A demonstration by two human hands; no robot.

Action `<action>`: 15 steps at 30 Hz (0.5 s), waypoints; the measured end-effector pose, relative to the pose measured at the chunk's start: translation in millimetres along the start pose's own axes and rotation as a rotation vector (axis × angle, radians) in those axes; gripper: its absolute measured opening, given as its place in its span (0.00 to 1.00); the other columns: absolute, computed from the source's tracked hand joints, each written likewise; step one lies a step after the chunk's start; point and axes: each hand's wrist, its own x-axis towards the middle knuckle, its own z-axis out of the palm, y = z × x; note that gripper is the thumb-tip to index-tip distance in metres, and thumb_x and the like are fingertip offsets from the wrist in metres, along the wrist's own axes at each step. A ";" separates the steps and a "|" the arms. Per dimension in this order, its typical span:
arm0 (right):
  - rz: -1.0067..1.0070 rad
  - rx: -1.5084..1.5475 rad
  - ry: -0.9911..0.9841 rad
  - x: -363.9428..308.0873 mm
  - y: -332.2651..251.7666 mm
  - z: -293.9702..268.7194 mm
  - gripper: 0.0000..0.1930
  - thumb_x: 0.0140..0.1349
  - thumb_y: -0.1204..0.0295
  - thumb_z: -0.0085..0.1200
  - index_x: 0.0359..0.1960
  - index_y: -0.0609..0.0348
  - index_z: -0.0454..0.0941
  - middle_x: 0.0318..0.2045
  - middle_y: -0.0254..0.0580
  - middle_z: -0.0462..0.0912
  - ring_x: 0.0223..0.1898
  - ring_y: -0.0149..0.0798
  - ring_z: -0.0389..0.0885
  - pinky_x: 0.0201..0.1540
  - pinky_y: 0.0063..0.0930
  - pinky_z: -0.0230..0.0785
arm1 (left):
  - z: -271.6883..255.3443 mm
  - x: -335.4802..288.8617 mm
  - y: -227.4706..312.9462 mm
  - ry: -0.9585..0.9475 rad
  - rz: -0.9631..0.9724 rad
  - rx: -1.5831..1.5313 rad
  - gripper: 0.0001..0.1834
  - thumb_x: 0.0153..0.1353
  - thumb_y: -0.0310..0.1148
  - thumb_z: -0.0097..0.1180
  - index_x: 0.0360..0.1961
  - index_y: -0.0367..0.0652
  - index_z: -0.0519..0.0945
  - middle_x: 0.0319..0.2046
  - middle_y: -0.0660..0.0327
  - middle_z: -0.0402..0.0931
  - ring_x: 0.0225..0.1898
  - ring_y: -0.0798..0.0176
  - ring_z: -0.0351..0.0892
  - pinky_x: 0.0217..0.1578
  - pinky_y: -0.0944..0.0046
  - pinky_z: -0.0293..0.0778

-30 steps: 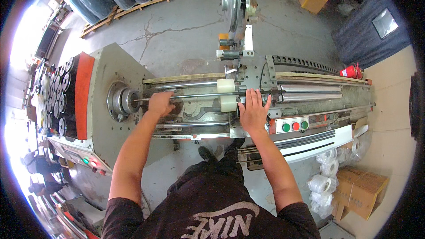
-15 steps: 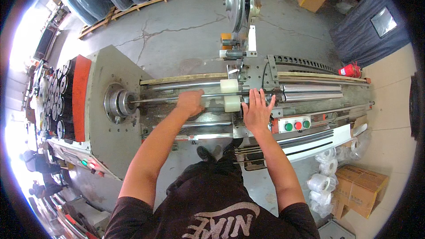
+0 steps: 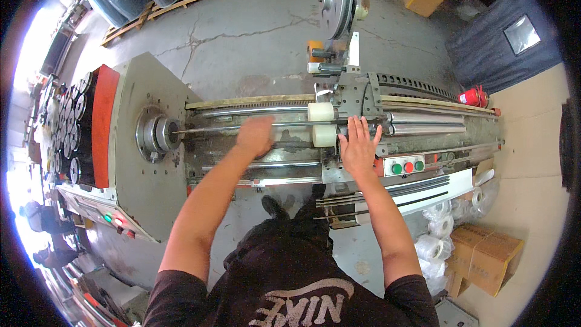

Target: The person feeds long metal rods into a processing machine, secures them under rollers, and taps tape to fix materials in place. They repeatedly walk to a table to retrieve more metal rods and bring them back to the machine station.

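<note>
A thin metal rod (image 3: 209, 128) runs across the machine from the round chuck (image 3: 163, 133) on the left to two white rollers (image 3: 320, 112) on the carriage. My left hand (image 3: 255, 136) is closed over the rod between chuck and rollers; it is slightly blurred, and its fingertips are hidden. Just right of the rollers, my right hand (image 3: 359, 148) lies open on the carriage plate (image 3: 351, 102), fingers spread, with nothing gripped. Beside that wrist is a button box (image 3: 402, 166) with two green buttons and a red one.
A large wheel (image 3: 334, 0) stands above the carriage's far side. Dark rods lie on a white tray (image 3: 463, 184) at the near right. A fire extinguisher (image 3: 472, 98) is by the far right end. Cartons (image 3: 484, 257) and plastic-wrapped rolls (image 3: 431, 246) stand lower right.
The carriage, with its rollers, wheel and button box, has shifted right, away from the chuck. My right hand has moved along with it. My left hand stays over the rod, now farther from the rollers.
</note>
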 end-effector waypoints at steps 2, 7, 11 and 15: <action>-0.003 -0.001 0.027 -2.2 3.4 0.5 0.30 0.74 0.57 0.51 0.71 0.61 0.68 0.71 0.48 0.72 0.76 0.50 0.63 0.78 0.70 0.31 | -23.1 -13.3 -21.4 -0.102 -0.062 0.044 0.28 0.52 0.40 0.73 0.54 0.45 0.79 0.49 0.51 0.84 0.53 0.45 0.83 0.56 0.46 0.75; -0.025 0.009 0.007 3.1 1.9 0.8 0.29 0.75 0.55 0.48 0.71 0.61 0.68 0.72 0.48 0.71 0.76 0.50 0.63 0.77 0.70 0.32 | -28.2 -58.9 -118.1 -0.026 -0.206 0.068 0.24 0.54 0.42 0.72 0.51 0.47 0.85 0.49 0.54 0.85 0.54 0.46 0.83 0.57 0.46 0.75; -0.050 0.048 0.004 2.3 5.2 3.4 0.30 0.76 0.55 0.46 0.72 0.62 0.68 0.72 0.49 0.71 0.76 0.51 0.63 0.77 0.70 0.32 | -41.0 -58.2 -124.3 -0.161 -0.419 0.099 0.29 0.53 0.46 0.73 0.56 0.51 0.84 0.50 0.54 0.86 0.53 0.45 0.84 0.57 0.46 0.77; -0.077 0.103 0.022 5.2 2.0 9.6 0.30 0.76 0.55 0.46 0.72 0.63 0.67 0.71 0.50 0.71 0.75 0.53 0.64 0.77 0.71 0.33 | -29.4 -36.2 -101.4 -0.256 -0.376 0.131 0.31 0.53 0.48 0.73 0.59 0.53 0.83 0.52 0.54 0.86 0.53 0.45 0.84 0.55 0.46 0.79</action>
